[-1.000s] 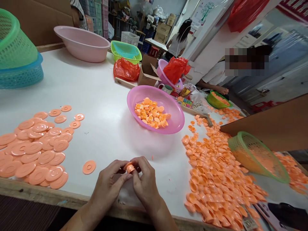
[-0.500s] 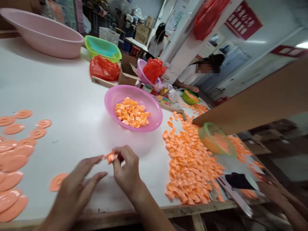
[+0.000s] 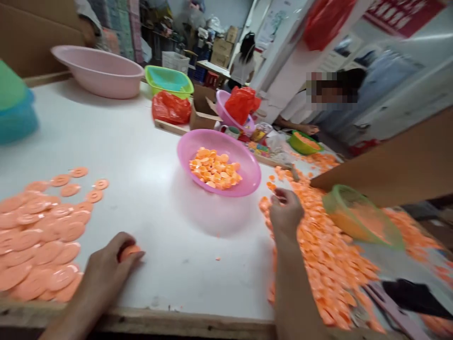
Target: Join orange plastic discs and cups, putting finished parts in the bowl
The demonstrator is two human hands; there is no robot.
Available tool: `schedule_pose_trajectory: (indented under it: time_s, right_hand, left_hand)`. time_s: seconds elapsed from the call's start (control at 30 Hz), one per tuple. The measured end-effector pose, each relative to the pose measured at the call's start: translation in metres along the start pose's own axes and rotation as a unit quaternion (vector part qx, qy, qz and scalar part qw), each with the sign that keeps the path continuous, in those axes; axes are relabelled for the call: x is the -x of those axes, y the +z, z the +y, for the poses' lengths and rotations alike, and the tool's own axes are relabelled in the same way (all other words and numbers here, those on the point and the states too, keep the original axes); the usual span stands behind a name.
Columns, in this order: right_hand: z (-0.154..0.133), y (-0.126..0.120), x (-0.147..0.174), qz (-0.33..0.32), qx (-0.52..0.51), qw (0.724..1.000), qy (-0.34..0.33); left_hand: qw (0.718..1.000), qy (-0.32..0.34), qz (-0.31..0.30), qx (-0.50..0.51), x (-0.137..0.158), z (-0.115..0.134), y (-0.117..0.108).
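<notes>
My left hand [image 3: 111,264] rests low over the white table, its thumb and fingers closed around a flat orange disc [image 3: 129,252], partly hidden by the fingers. To the right, my right hand [image 3: 287,213] is at the near-left edge of a spread heap of small orange cups [image 3: 318,255]. Its fingers are curled in a pinch beside a few loose cups; whatever they hold is hard to make out. Many overlapping orange discs [image 3: 42,236] lie left of my left hand. Between and beyond my hands stands a pink bowl [image 3: 187,151] with small orange cups inside.
Behind are a large pale pink tub [image 3: 102,71], a green basin [image 3: 155,75], red plastic bags [image 3: 171,108] and a cardboard box [image 3: 201,111]. A green bowl [image 3: 339,217] and a pink-handled tool [image 3: 392,307] are at right. A co-worker [image 3: 297,111] sits across the table.
My hands have moved apart: the left is now around the disc, the right has gone to the cup heap. The small orange piece between them is no longer visible there. The view has shifted left.
</notes>
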State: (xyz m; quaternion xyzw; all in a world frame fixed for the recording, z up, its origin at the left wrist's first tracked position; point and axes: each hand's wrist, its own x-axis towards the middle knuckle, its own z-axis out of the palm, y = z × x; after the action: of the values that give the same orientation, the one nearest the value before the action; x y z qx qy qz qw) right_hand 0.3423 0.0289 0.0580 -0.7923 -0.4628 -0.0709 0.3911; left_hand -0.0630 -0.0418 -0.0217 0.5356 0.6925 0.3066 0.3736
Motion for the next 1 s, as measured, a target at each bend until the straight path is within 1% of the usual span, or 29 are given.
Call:
schedule_pose_trajectory:
  time_s: [0.03, 0.07, 0.1, 0.13, 0.17, 0.23, 0.33, 0.37, 0.4, 0.47, 0.5, 0.57, 0.63, 0.7, 0.77, 0.8, 0.87, 0.9, 0.93, 1.0]
  right_hand:
    - [0.017, -0.004, 0.002, -0.021, 0.063, 0.997, 0.028]
    - [0.032, -0.006, 0.006, -0.068, 0.12, 0.988, 0.062]
    - [0.045, -0.007, 0.011, -0.106, 0.157, 0.979, 0.077]
    - [0.053, -0.007, 0.016, -0.138, 0.175, 0.971, 0.081]
    - [0.058, -0.007, 0.023, -0.16, 0.173, 0.969, 0.074]
    - [0.055, -0.005, 0.04, -0.181, 0.135, 0.973, 0.04]
    - [0.028, -0.002, 0.073, -0.227, 0.068, 0.972, 0.003]
    - [0.015, -0.002, 0.088, -0.247, 0.033, 0.968, -0.008]
    - [0.001, -0.002, 0.104, -0.269, -0.026, 0.963, -0.022]
    - [-0.027, -0.005, 0.138, -0.317, -0.141, 0.936, -0.06]
    - [-0.039, -0.006, 0.154, -0.333, -0.18, 0.921, -0.088]
    - [-0.058, -0.009, 0.181, -0.345, -0.209, 0.902, -0.154]
    - [-0.068, -0.01, 0.196, -0.337, -0.2, 0.896, -0.207]
    - [-0.071, -0.01, 0.202, -0.34, -0.198, 0.892, -0.222]
    - [-0.071, -0.01, 0.202, -0.36, -0.226, 0.883, -0.2]
    - [-0.07, -0.01, 0.201, -0.359, -0.244, 0.883, -0.179]
    - [-0.07, -0.01, 0.199, -0.332, -0.264, 0.895, -0.135]
    - [-0.069, -0.009, 0.199, -0.317, -0.265, 0.902, -0.124]
    - [-0.069, -0.008, 0.199, -0.309, -0.263, 0.906, -0.124]
    - [-0.069, -0.006, 0.199, -0.314, -0.256, 0.902, -0.15]
  left_hand:
    - [0.998, -0.036, -0.027, 0.038, 0.003, 0.01, 0.001]
    - [0.992, -0.069, -0.055, 0.087, 0.005, 0.018, 0.001]
    - [0.982, -0.098, -0.083, 0.141, 0.006, 0.024, 0.001]
    - [0.967, -0.123, -0.109, 0.193, 0.008, 0.028, 0.001]
    - [0.951, -0.146, -0.13, 0.238, 0.01, 0.03, 0.003]
    - [0.92, -0.183, -0.164, 0.305, 0.012, 0.034, 0.008]
    - [0.886, -0.211, -0.202, 0.361, 0.017, 0.04, 0.026]
    - [0.877, -0.216, -0.211, 0.373, 0.019, 0.044, 0.033]
    - [0.869, -0.221, -0.22, 0.383, 0.022, 0.048, 0.041]
    - [0.854, -0.23, -0.231, 0.406, 0.027, 0.056, 0.053]
    - [0.845, -0.227, -0.237, 0.421, 0.03, 0.06, 0.058]
    - [0.831, -0.206, -0.257, 0.447, 0.035, 0.065, 0.065]
    - [0.83, -0.186, -0.271, 0.451, 0.038, 0.068, 0.066]
    - [0.845, -0.178, -0.262, 0.431, 0.039, 0.068, 0.064]
    - [0.862, -0.17, -0.243, 0.411, 0.039, 0.067, 0.061]
    - [0.868, -0.164, -0.237, 0.404, 0.039, 0.067, 0.06]
    - [0.876, -0.144, -0.232, 0.397, 0.039, 0.066, 0.059]
    - [0.879, -0.131, -0.236, 0.393, 0.04, 0.065, 0.059]
    - [0.882, -0.117, -0.241, 0.389, 0.041, 0.064, 0.059]
    - [0.886, -0.098, -0.245, 0.381, 0.042, 0.062, 0.06]
